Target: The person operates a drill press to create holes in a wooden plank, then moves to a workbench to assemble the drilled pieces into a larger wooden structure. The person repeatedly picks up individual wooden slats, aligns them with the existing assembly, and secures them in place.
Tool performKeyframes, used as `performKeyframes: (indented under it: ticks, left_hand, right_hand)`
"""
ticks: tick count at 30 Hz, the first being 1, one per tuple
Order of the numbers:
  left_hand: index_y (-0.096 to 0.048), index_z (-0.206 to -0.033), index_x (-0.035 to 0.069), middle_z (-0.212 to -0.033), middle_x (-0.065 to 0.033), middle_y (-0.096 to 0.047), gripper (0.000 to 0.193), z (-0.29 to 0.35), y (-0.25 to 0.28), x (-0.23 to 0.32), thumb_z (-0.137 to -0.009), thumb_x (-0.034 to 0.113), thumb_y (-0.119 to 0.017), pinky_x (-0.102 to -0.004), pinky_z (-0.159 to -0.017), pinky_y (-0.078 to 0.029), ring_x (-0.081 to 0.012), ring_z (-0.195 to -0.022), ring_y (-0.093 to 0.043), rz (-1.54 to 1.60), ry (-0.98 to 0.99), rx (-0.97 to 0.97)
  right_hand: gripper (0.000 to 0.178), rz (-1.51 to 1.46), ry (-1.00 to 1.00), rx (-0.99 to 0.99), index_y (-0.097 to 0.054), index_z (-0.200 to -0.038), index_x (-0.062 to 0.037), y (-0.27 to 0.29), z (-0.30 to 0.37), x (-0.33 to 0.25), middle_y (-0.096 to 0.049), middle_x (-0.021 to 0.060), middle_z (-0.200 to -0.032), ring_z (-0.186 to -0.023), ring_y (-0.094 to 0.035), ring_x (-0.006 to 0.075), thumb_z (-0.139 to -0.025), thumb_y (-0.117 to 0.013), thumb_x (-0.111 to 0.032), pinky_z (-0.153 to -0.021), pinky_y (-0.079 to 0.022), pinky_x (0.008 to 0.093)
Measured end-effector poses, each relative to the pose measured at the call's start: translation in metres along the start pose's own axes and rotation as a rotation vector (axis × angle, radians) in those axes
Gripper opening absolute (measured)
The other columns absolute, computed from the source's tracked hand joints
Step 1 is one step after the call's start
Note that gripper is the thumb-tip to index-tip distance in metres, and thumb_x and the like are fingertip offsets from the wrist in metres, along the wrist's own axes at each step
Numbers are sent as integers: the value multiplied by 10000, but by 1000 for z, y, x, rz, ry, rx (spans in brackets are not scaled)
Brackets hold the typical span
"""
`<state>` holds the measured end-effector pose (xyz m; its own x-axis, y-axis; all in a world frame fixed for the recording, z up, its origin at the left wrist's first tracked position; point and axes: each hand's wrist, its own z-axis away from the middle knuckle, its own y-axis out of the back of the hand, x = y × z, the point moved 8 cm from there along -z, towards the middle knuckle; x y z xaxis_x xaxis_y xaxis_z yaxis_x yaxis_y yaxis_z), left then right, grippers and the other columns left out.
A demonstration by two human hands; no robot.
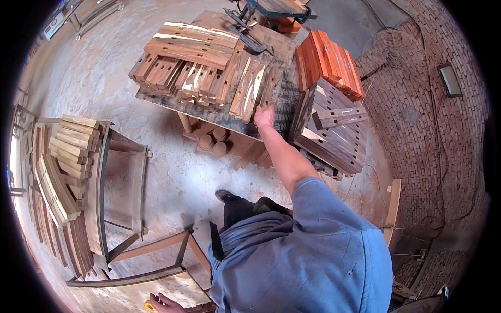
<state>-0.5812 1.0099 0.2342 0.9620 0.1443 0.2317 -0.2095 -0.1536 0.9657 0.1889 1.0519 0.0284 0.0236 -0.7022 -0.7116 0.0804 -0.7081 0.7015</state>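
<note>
My right hand (265, 116) reaches out over the worktable (209, 108), its fingers closed on the near end of a narrow brown wooden slat (269, 86) with slots in it. Beside that slat, on its left, lie a few more slotted slats (247, 88) with pale streaks. Low at the left, by the lower edge, my left hand (168, 303) is curled at a small yellow object with a dark middle (150, 306), which looks like a tape measure. Part of this hand is cut off by the picture's edge.
Slotted boards (193, 44) are stacked on the table, near a metal clamp (253, 41). To the right rise a reddish wood stack (329, 62) and a dark slotted stack (334, 138). Another bench at left carries wooden pieces (73, 141). A fan (391, 49) stands by the brick wall.
</note>
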Motion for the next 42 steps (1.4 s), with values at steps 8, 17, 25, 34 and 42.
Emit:
performKeyframes:
  ticks: [8,17,25,34,42]
  left_hand:
    - [-609,-1210,-19,-1093,-216,-648,339,14,-11,-21,-956,204,-637,-397,-730,-566,-336,-929,-673,28,59,-23]
    - [-618,-1195,29,-1165,-181,-644,356,81,-38,-73,-846,84,-664,-418,-937,-497,-356,-1060,-624,69,366,-127]
    - [-632,-1132,50,-1114,-133,-649,318,138,-13,-26,-832,137,-692,-396,-820,-542,-318,-983,-645,166,221,-70]
    - [-615,-1159,38,-1152,-148,-616,425,266,46,-97,-769,136,-752,-419,-913,-495,-324,-1063,-597,-91,464,226]
    - [-547,-1224,58,-1235,-146,-560,520,399,29,-207,-763,134,-776,-455,-1002,-410,-351,-1185,-506,-377,718,209]
  right_hand:
    - [547,264,60,-123,-557,-1232,50,-22,-1,-15,-581,305,-1235,-1201,-535,434,-910,-589,-391,-1046,-414,475]
    - [802,461,638,-409,-463,-1393,33,-31,75,-37,-453,232,-1458,-1343,-443,358,-822,-685,-485,-1115,-354,435]
    - [783,1101,754,-477,-490,-1396,-79,-82,-46,9,-485,199,-1428,-1206,-522,436,-897,-500,-683,-996,-417,525]
    - [818,1166,981,-525,-562,-1330,-8,-94,-62,-7,-540,254,-1359,-1282,-496,396,-892,-407,-681,-1068,-380,469]
    - [608,364,911,-923,-586,-1235,47,-98,56,-11,-641,200,-1091,-922,-590,385,-940,-570,-485,-837,-485,459]
